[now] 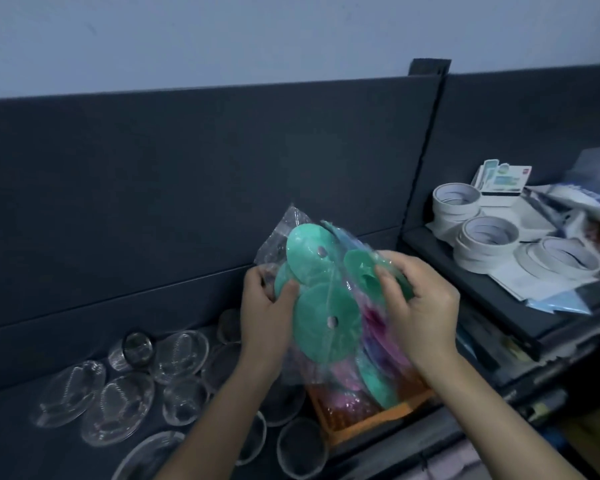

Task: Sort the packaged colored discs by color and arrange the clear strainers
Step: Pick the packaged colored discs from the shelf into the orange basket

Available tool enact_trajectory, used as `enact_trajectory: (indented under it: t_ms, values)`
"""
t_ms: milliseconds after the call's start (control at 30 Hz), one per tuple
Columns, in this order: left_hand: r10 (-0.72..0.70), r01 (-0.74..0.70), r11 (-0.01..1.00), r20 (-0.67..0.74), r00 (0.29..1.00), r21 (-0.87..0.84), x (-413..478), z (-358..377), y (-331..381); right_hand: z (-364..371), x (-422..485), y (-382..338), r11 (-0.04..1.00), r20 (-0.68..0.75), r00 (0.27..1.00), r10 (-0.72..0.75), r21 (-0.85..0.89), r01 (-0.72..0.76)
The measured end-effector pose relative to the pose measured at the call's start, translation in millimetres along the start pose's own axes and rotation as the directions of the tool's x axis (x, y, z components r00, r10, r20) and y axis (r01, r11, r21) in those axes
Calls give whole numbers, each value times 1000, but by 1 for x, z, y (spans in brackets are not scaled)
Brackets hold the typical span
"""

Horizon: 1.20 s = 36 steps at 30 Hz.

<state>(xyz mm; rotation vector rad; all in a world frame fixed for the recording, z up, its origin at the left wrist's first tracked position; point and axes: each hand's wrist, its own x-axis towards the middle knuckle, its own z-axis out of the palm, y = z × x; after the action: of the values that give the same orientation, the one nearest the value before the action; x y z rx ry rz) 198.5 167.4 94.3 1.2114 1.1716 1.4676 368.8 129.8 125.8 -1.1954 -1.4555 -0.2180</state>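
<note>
Single view, head-worn, wide-angle. It looks forward and down from above the near edge of the dark tabletop (0,462) and faces the grey partition (187,168) along the far edge. A pale wall (222,29) fills the top of frame. Close range: both forearms enter from the bottom edge. The left hand (264,313) and right hand (423,306) grip the disc bag (326,306) mid-frame, near the lens. The partition top slopes up to the right. A shelf (471,289) off the tabletop's right edge is in frame.
</note>
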Motion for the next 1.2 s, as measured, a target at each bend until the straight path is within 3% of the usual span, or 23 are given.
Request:
enact_trajectory:
  t_ms: [100,167,233,300,400,467,567,700,900,1100,1200]
  values:
    - [9,-10,996,14,1000,84,-7,22,-12,-10,-13,23,996,92,993,-69,-41,73]
    - [28,-28,982,0,1000,189,-15,32,-25,-16,-30,40,997,278,960,-28,-61,46]
    - [56,-53,949,-2,998,311,-25,38,-36,-20,-47,52,992,504,861,64,-123,-2]
    - [69,-63,918,-2,998,392,-35,42,-44,-22,-61,62,986,662,745,77,-162,42]
    - [176,-119,796,-39,984,594,-41,44,-53,-22,-72,73,977,818,570,84,-180,115]
    - [212,-119,731,-59,975,672,-41,45,-57,-20,-75,80,979,862,500,82,-163,122]
    - [200,-176,769,30,979,615,-43,49,-64,-16,-76,84,982,867,495,61,-140,125]
    - [152,-141,691,49,987,709,-40,54,-78,-9,-74,87,983,885,463,58,-131,128]
    - [32,-36,683,19,999,729,-26,55,-77,11,-64,95,980,863,483,145,-59,-188]
    - [32,-65,565,57,998,822,-33,50,-82,18,-83,96,977,850,498,170,-211,27]
    - [2,-29,657,37,999,753,-32,48,-82,16,-80,95,978,847,506,165,-206,26]
